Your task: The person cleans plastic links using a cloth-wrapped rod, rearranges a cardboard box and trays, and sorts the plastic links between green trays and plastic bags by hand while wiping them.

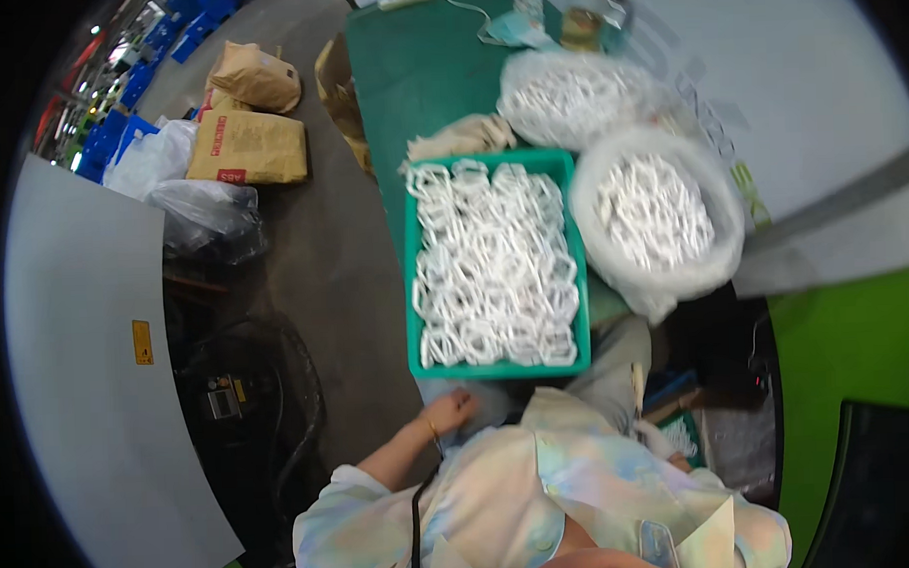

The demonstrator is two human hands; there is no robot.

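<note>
We saw the left hand (454, 409) low in the scene, just beyond the near left part of a green tray (415, 370), with a thin bracelet (432, 426) at its wrist. Its fingers curled inward above the person's lap, yet we could not tell whether that grip enclosed anything. Low on the right, we made out only a small patch of skin on the right arm (679, 461), next to a pale, blurred shape (654, 437); how the right hand's grip stood, we could not tell.

The tray sat at the near end of the green tabletop (407, 65), its near edge above the lap. White looped parts (494, 263) filled it in packed rows. Just right of it we found an open plastic bag (619, 268) of similar white pieces, and farther off a second bag (513, 92) of them. A beige cloth (464, 136) lay against the tray's far left edge. Near the far right of the tabletop stood a jar (581, 29) with yellowish contents. Below on the right, we noticed a smaller green container (693, 454) with white items in it. Brown sacks (244, 146) lay on the floor at far left, beside clear plastic bags (207, 213).
</note>
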